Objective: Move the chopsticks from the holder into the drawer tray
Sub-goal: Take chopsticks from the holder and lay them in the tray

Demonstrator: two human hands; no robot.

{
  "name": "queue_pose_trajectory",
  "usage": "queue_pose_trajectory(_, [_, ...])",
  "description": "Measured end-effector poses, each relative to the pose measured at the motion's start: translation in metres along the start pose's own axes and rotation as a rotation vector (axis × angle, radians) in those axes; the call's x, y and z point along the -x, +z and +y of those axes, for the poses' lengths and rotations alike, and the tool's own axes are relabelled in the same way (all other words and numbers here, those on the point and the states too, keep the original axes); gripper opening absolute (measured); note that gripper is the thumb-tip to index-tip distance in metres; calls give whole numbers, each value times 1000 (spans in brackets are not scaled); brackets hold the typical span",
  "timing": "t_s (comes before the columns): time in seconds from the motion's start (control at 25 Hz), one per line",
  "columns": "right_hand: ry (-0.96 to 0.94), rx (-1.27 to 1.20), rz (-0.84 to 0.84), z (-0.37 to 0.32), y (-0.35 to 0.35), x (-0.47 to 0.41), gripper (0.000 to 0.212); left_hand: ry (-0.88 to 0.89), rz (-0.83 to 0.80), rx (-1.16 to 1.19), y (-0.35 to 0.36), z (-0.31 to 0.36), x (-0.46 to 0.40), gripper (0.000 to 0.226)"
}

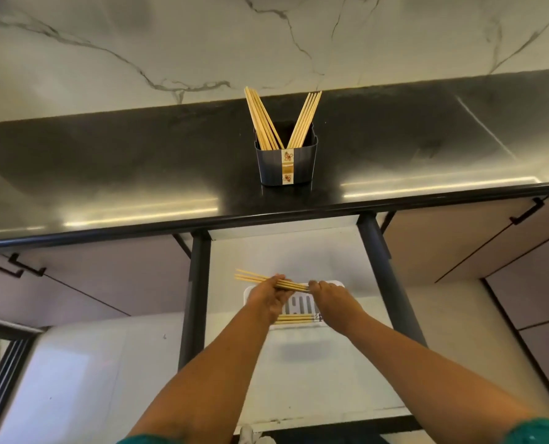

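Head view: the left hand (pixel 268 294) is closed around a bundle of chopsticks (pixel 254 277) held level over the white tray (pixel 334 285) in the open drawer (pixel 298 251), while the right hand (pixel 329 294) pinches the bundle's other end. More lie in the tray already; others stand in the holder (pixel 286 166) on the counter (pixel 138 174). Light, stiff and smooth, they probably slide apart unless gripped mid-length.

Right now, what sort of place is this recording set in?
Most likely a home kitchen: a dark countertop below a marbled wall, a chopstick holder on it, and an open drawer with a cutlery tray.
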State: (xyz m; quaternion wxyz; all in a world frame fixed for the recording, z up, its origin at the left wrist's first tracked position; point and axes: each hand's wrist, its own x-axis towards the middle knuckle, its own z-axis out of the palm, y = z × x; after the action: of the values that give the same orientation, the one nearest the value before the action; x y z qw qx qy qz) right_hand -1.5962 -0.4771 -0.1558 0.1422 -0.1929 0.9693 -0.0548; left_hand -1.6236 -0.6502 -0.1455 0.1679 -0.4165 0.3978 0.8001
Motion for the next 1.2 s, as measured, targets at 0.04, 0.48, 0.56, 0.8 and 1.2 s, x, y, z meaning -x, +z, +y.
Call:
queue_pose_trajectory(0.04, [8,-21,-24,10,7,3,42,-5,27,24,-11,4,4,16])
queue_pose_trajectory(0.48, [-98,221,-180,39,42,-19,40,127,217,-776,-90,-19,-32,21])
queue_pose_trajectory(0.56, [-73,262,-194,36,43,-32,39,153,247,-881,-90,-24,-37,16])
queue_pose_trajectory(0.8, [-24,149,-145,46,38,-38,32,179,289,-925,-96,-22,-43,12])
queue_pose_trajectory(1.2, [-87,270,-244,33,59,-46,44,216,292,-913,-98,-28,-46,18])
